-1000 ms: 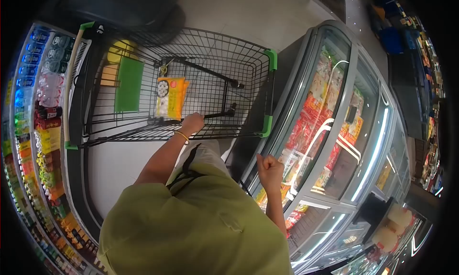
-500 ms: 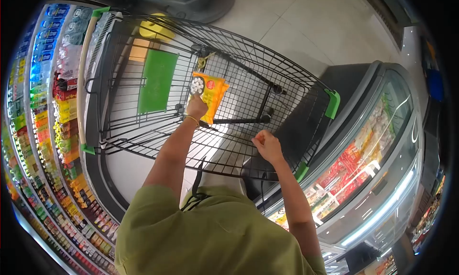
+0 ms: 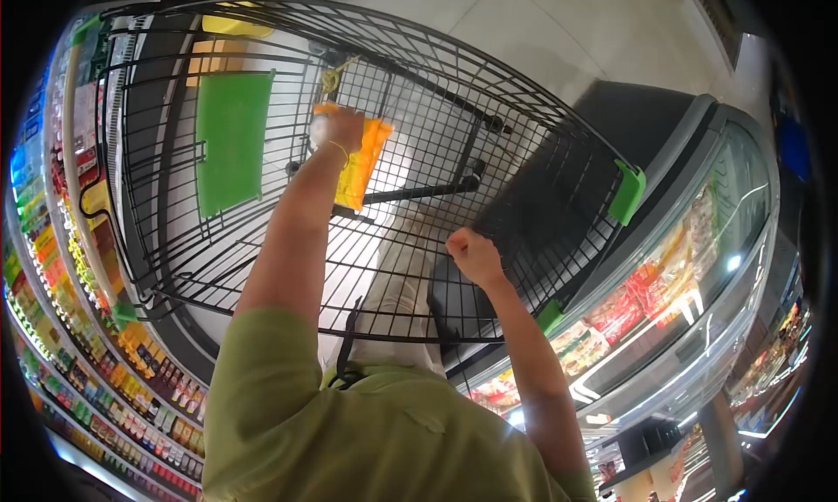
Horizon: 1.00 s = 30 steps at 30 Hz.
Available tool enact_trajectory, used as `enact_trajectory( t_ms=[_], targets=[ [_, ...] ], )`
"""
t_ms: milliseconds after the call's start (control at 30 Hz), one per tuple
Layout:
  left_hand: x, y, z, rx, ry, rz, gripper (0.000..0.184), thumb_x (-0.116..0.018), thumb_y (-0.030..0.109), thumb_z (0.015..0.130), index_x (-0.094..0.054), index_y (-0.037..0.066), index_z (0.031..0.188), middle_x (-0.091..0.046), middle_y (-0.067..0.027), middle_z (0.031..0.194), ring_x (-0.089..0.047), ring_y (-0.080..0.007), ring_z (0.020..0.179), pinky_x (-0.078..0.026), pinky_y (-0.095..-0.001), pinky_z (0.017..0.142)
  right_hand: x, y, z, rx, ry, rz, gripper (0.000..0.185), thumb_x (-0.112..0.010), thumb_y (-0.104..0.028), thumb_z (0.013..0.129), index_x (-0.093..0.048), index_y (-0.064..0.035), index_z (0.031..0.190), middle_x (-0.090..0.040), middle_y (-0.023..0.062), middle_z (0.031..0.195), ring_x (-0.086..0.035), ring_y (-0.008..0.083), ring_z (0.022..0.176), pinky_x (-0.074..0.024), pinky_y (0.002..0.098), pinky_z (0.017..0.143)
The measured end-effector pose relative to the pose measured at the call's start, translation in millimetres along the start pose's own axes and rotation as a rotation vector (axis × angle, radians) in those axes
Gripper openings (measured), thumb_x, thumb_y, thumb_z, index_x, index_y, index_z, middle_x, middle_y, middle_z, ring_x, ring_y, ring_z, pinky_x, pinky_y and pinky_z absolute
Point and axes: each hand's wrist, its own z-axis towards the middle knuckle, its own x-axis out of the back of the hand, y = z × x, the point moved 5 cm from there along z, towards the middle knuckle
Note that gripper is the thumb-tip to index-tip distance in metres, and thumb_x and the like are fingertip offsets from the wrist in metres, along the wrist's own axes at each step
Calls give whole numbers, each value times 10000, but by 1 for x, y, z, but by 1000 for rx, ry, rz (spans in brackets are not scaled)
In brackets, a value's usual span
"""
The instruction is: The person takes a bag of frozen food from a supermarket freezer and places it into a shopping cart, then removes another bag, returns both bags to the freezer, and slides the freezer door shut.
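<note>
Head view shows the left hand moved from the cart's near rim onto the orange packet, now within its grasp though any pinch is unclear, the packet lying under and just beside it, the right hand curled closed, well apart.

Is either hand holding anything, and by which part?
The left hand covers the orange packet's upper part; a grip cannot be confirmed. The right hand holds nothing visible.

A shop: stocked shelves, shopping cart, display freezer.
</note>
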Motion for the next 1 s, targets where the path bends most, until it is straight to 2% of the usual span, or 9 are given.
enact_trajectory(
  t_ms=[133, 333, 400, 500, 633, 667, 733, 900, 1000],
  targets=[
    [-5, -3, 1, -185, -216, 144, 399, -686, 263, 685, -634, 153, 1065, -638, -66, 1048, -572, -249, 1014, -458, -376, 855, -25, -6, 12, 24, -88, 7, 203, -594, -298, 845, -583, -129, 957, -673, 26, 884, -639, 260, 850, -508, 394, 751],
    [55, 40, -92, -554, -213, -86, 421, -681, 317, 730, -584, 160, 1108, -648, -82, 854, -628, -281, 801, -461, -418, 767, -29, -39, 15, 39, -121, 61, 656, -660, -362, 792, -372, -122, 1330, -556, 103, 1207, -565, 236, 1083, -459, 343, 898],
    [108, 64, -132, -614, -141, -174, 425, -677, 343, 746, -572, 144, 1107, -642, -83, 754, -633, -301, 723, -459, -409, 737, -23, -51, 9, 281, 90, -1, 801, -698, -383, 750, -295, -103, 1383, -507, 134, 1265, -538, 257, 1119, -444, 351, 934],
    [168, 83, -162, -656, 14, -597, 449, -684, 397, 751, -569, 115, 1081, -633, -105, 690, -627, -323, 699, -468, -400, 684, 4, -57, -4, 186, 57, 187, 780, -739, -355, 702, -367, -106, 1341, -524, 126, 1251, -563, 288, 1077, -463, 380, 894],
    [227, 94, -193, -693, 56, -1057, 402, -679, 302, 799, -561, 48, 1088, -640, -101, 858, -628, -209, 767, -481, -331, 653, 99, -64, -71, 188, 48, 253, 629, -759, -309, 697, -518, -49, 1217, -625, 153, 1071, -603, 271, 1003, -477, 337, 851],
    [231, 99, -199, -556, -210, -1360, 362, -664, 231, 821, -561, 9, 1087, -614, -51, 912, -579, -110, 786, -465, -263, 668, 119, -68, -98, 198, -16, 473, 591, -750, -277, 719, -524, -26, 1204, -632, 138, 1049, -602, 233, 985, -473, 322, 844],
    [248, 108, -216, -552, -277, -1501, 352, -670, 227, 807, -574, 12, 1069, -594, -19, 873, -546, -85, 762, -444, -233, 662, 154, -76, -155, 305, -76, 815, 553, -729, -187, 762, -502, 40, 1213, -628, 100, 1037, -582, 159, 968, -455, 292, 852],
    [270, 164, -244, -466, -559, -1806, 326, -668, 215, 820, -591, 3, 1055, -584, 1, 854, -532, -72, 777, -431, -212, 700, 154, -42, -249, 663, 144, 1349, 657, -544, -445, 874, -410, 29, 1308, -516, 114, 1253, -492, 186, 1150, -385, 320, 970],
    [273, 218, -282, -563, -726, -1828, 352, -633, 205, 853, -548, -3, 1125, -600, -57, 1034, -568, -125, 942, -454, -250, 821, 113, -6, -284, 251, 516, 1502, 572, -494, -405, 915, -414, 5, 1307, -504, 111, 1277, -500, 195, 1148, -408, 336, 957]
  ],
)
